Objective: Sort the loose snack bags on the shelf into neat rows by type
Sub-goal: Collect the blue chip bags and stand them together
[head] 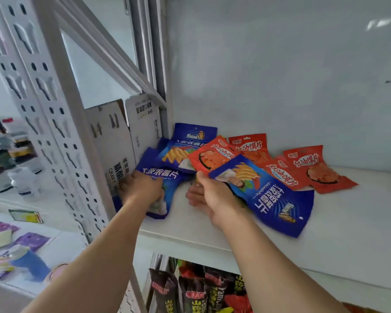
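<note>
Both hands sitting on blue chip bags, white shelf (325, 222), pile still mixed

The left hand (142, 190) is pressing curled fingers onto a glossy blue foil chip bag (160, 175) at the pile's 8 o'clock, long axis running 1 to 7. The right hand (210, 195) is pinching another blue foil bag (273, 197) at 5 o'clock, its top pointing toward 5. Red foil snack bags (314, 170) are lying overlapped at 2 o'clock.

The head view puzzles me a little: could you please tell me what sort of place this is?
Most likely a small shop or its stockroom. A white metal shelf carries several identical blue snack bags and red snack bags, more packaged snacks stand on the shelf below, and cardboard cartons stand alongside.
</note>
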`<action>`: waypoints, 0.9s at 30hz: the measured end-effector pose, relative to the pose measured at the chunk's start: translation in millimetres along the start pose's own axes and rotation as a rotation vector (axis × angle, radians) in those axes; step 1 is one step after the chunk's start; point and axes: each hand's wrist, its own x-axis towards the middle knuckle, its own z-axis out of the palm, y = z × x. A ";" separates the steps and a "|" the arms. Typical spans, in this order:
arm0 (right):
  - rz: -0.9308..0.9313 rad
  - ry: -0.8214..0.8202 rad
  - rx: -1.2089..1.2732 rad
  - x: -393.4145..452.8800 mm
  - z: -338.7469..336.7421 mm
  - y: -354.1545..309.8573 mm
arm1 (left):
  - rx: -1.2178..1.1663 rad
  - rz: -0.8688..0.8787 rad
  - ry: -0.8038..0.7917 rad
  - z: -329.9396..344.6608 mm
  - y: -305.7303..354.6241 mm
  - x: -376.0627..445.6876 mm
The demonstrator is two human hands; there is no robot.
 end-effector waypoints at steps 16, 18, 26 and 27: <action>0.238 0.143 0.710 56.6 58.8 -22.4 | -0.143 0.021 -0.047 -15.1 -12.1 -18.6; 0.238 0.166 0.727 75.0 58.1 -18.7 | -0.121 0.031 -0.019 -18.7 -12.1 -20.2; 0.241 0.181 0.617 50.0 54.8 -38.6 | -0.259 0.015 -0.100 -25.3 -2.0 -16.7; 0.217 0.160 0.574 47.1 53.1 -38.8 | -0.297 0.004 -0.132 -26.4 0.0 -17.1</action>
